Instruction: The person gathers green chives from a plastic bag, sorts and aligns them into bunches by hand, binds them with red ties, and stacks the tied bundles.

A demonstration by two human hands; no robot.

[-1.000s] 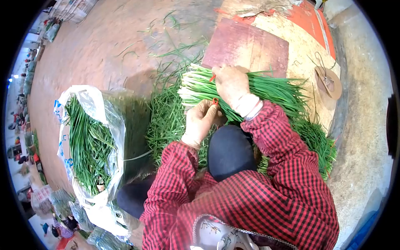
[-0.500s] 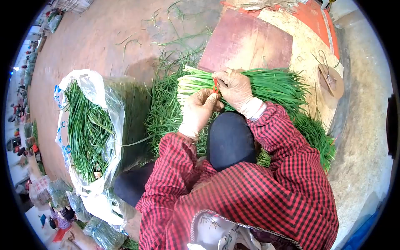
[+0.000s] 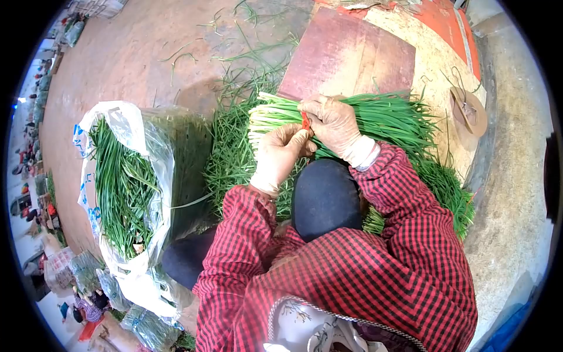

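I see the left hand point(image 3: 278, 154) has come up to the right hand point(image 3: 336, 124); both pinch the red tie point(image 3: 305, 121), its ends seemingly meeting against the greens point(image 3: 390, 119), beyond the knee point(image 3: 326, 198).

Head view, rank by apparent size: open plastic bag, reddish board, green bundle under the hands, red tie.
1. plastic bag
2. board and green bundle: too alike to rank, with hands covering part of the bundle
3. red tie
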